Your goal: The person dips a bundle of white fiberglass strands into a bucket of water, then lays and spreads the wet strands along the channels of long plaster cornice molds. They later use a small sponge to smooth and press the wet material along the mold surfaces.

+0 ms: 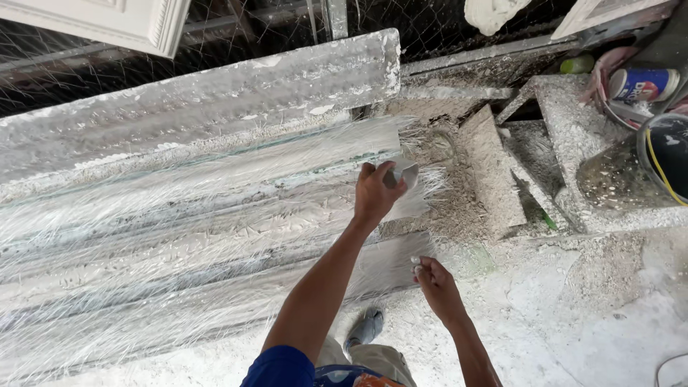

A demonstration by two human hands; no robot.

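Near the centre of the frame, the left hand (pixel 374 192) was closed around a small grey scraper-like tool (pixel 405 173), pressing it against the right end of the long white plaster moulding covered in glassy fibre strands (pixel 179 215). That moulding stretched from the left edge of the frame to just past the middle, its ribbed surface lying in long bands. Loose fibres stuck out beyond its end beside the tool. Lower and slightly right, the right hand (pixel 433 281) had its fingertips pinched together on something small and white at the moulding's lower corner; what it was could not be told. To the right lay a plaster-crusted grey workbench (pixel 573 136). At the upper right sat a blue and white can (pixel 643 84) and a dark bucket (pixel 666 161).
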